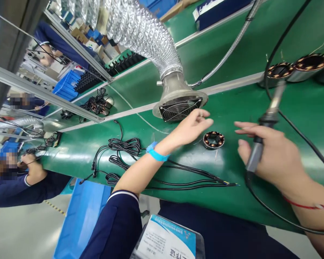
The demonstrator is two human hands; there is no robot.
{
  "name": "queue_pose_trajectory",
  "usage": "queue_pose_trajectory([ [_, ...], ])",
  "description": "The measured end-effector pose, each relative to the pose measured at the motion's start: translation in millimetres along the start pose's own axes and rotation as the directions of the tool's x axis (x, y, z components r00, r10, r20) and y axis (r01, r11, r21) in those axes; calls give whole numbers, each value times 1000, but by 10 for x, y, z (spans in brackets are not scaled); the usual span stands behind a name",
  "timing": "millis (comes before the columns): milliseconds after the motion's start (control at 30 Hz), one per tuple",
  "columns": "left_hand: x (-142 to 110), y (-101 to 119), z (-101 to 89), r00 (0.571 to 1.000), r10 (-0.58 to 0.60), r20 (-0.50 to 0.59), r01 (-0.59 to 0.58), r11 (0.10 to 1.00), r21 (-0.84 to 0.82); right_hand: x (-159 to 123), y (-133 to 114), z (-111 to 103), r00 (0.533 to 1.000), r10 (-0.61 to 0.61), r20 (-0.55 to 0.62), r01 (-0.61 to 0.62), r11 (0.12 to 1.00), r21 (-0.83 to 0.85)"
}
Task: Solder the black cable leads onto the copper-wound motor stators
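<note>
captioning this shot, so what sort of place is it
Probably a motor or electronics assembly workshop: a corded tool that looks like a soldering iron, a copper-wound ring on the long green bench, and a ducted fan hood above the bench.

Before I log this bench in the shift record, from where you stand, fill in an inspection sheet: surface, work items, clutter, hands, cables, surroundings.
Surface: green bench, glossy, with light reflections.
Work items: small copper-wound ring between the hands; grey-handled tool, metal tip pointing up.
Clutter: larger wound rings by the rail, upper right.
Hands: left hand near the fan, nothing seen in it; right hand holds the tool.
Cables: black cables, partly coiled, some ends stripped; tool cord hangs in a loop.
Surroundings: silver duct above; blue bin below; co-worker at left.
</note>
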State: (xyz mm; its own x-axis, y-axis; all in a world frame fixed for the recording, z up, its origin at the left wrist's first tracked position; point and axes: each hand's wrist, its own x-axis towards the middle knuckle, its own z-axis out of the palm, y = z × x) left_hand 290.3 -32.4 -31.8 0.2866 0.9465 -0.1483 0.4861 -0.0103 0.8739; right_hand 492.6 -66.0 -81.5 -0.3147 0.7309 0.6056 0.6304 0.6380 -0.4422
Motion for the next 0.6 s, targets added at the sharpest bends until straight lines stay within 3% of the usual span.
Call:
queue_pose_trajectory([
  [100,-299,-190,-178,982,-186,44,191,963,-190,15,-32,130,976,-147,161,146,989,22],
  [167,-466,-254,-206,962,-253,99,267,949,-168,32,-46,210,952,-211,224,204,977,56],
  [233,-558,-284,-176,958,-254,133,271,954,-129,45,-64,266,938,-235,254,225,972,70],
  [333,-563,-315,-120,964,-228,134,246,958,-145,50,-129,294,928,-247,278,237,969,69],
  [400,-534,-332,-126,951,-272,149,299,933,-200,39,-203,279,921,-254,295,247,967,62],
  [533,-530,-346,-211,865,-410,290,491,811,-317,-2,-366,227,923,-212,321,219,976,15],
  [600,-531,-356,-228,849,-404,341,520,757,-396,-21,-418,222,932,-172,320,178,984,12],
])
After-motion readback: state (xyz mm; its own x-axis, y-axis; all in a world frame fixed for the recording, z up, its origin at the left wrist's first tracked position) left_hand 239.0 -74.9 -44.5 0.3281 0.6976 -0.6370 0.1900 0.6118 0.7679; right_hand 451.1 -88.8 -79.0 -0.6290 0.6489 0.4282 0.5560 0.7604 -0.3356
